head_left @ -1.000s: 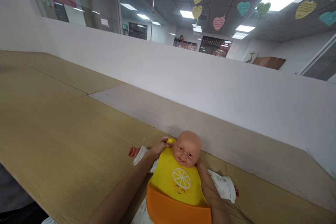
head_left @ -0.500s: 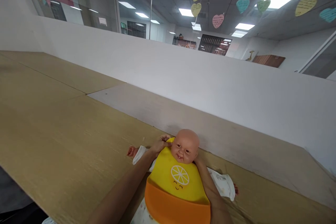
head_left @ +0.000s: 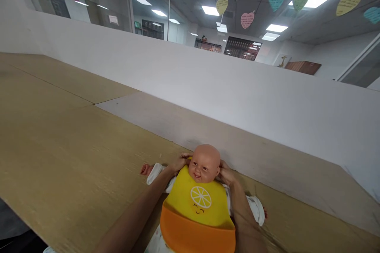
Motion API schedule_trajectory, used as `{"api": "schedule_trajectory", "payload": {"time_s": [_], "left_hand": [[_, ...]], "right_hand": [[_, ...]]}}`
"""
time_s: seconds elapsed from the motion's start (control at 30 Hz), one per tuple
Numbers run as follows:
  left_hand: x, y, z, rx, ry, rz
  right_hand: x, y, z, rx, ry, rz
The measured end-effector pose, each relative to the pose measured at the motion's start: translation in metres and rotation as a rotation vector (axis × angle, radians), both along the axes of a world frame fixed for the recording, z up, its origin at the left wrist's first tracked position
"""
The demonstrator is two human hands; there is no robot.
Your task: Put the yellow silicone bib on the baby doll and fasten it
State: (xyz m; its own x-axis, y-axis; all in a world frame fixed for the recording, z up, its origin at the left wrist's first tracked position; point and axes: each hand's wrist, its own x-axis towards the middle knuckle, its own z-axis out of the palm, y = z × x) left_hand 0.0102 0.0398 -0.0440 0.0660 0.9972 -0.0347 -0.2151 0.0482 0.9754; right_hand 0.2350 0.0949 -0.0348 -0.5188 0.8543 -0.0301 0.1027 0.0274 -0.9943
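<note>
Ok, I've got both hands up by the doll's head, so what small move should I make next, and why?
Perhaps ease the bib's neck edge snugly behind the doll's head. The bib already covers the chest, your left hand is at its upper edge, and your right hand is beside the head; any fastening is hidden.

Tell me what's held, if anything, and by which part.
The left hand seems to hold the bib by its neck band, beside the doll's head. The right hand is partly hidden; its hold cannot be told.
</note>
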Motion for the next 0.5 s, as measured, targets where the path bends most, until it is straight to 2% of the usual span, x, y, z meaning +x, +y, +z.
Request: {"api": "schedule_trajectory", "payload": {"time_s": [0.1, 0.2, 0.37, 0.43, 0.5], "left_hand": [[-0.001, 0.000, 0.003, 0.057, 0.110, 0.017], [-0.003, -0.001, 0.004, 0.094, 0.205, 0.024], [-0.004, 0.000, 0.005, 0.148, 0.318, 0.019], [-0.005, 0.001, 0.005, 0.192, 0.344, 0.026], [-0.006, 0.003, 0.004, 0.222, 0.364, 0.038]], "right_hand": [[0.006, -0.003, 0.005, -0.023, 0.069, 0.103], [0.004, -0.003, 0.012, 0.074, 0.002, 0.105], [-0.005, 0.001, 0.018, 0.294, -0.317, -0.033], [-0.009, 0.002, 0.017, 0.341, -0.422, -0.117], [-0.011, 0.002, 0.016, 0.356, -0.456, -0.134]]}}
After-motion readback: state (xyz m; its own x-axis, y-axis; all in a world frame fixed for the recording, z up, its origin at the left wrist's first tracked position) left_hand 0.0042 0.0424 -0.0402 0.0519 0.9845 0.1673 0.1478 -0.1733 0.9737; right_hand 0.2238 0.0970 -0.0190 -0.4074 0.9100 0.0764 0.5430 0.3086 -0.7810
